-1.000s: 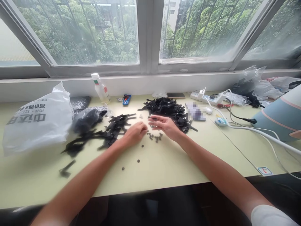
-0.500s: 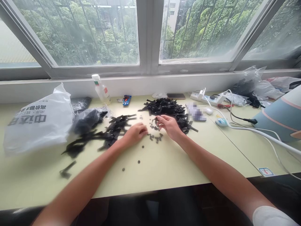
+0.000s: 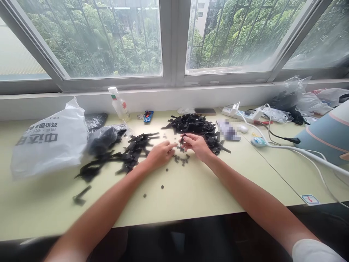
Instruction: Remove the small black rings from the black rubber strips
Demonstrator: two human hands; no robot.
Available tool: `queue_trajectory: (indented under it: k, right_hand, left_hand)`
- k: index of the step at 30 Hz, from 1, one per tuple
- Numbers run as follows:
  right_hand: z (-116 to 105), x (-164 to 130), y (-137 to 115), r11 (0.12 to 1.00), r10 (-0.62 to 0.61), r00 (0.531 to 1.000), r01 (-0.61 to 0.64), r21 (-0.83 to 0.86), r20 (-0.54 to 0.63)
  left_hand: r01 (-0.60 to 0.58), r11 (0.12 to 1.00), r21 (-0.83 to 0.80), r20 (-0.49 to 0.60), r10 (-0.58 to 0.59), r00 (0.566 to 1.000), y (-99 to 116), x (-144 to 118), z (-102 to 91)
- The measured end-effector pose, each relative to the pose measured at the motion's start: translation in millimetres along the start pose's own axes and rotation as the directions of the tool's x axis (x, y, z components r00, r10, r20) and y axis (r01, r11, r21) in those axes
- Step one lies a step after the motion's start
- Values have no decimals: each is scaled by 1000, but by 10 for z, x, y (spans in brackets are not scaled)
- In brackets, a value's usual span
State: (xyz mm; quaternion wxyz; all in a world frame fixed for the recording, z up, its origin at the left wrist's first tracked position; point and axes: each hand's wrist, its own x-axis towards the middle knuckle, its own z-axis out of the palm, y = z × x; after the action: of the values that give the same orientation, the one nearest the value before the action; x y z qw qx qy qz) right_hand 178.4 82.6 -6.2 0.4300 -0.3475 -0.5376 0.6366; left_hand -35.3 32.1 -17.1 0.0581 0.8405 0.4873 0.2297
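Observation:
Over the middle of the table, my right hand [image 3: 198, 146] pinches a small black strip [image 3: 183, 138] between thumb and fingers. Close on its left is my left hand [image 3: 160, 154], index finger reaching towards the strip and the other fingers curled. Whatever lies between its fingertips is too small to make out. Small dark round buttons [image 3: 183, 160] lie scattered below and between both hands. Behind my right hand rises a heap of black strips [image 3: 191, 124]. A second pile of strips [image 3: 137, 145] spreads out left of my left hand.
A white plastic bag [image 3: 51, 142] and a clear bottle [image 3: 119, 105] stand at the left. Loose buttons [image 3: 162, 187] lie towards the front edge. At the right are a power strip [image 3: 242, 114], cables and a blue rounded object [image 3: 324, 136]. A phone [image 3: 205, 111] lies at the back.
My left hand has moved slightly right and up, its index finger now stretched towards my right hand. My right hand still pinches the strip, which now looks more upright.

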Motion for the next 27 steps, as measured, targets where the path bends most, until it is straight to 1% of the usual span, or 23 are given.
queue_trajectory:
  k: [4, 8, 11, 14, 17, 21, 24, 27]
  right_hand:
    - [13, 3, -7, 1000, -3, 1000, 2, -26, -22]
    - [32, -20, -40, 996, -37, 999, 33, -85, -41]
    - [55, -47, -63, 995, -49, 998, 45, -92, -41]
    - [71, -66, -82, 999, -31, 1000, 31, -29, 1]
    - [78, -65, -98, 995, 5, 998, -11, 95, 61]
    - [100, -54, -109, 968, -3, 989, -34, 248, 146]
    - [129, -57, -98, 965, -19, 991, -17, 263, 134]
    - [145, -60, -61, 979, -42, 992, 16, 205, 123]
  left_hand:
    - [-10, 999, 40, 9, 10, 1000, -13, 37, 34]
    - [-12, 1000, -22, -12, 11, 1000, -55, 31, 51]
    - [-7, 996, -93, -28, 5, 1000, -67, 25, 54]
    - [-21, 992, -127, -41, 16, 999, -43, 21, 39]
    - [-32, 995, -97, -43, 28, 999, -1, 17, 12]
    - [-1, 997, -78, -42, -3, 999, 27, 13, -8]
    - [8, 996, -89, -51, -12, 999, 15, 4, -1]
    - [-12, 996, -94, -85, 4, 996, -7, -13, 6]
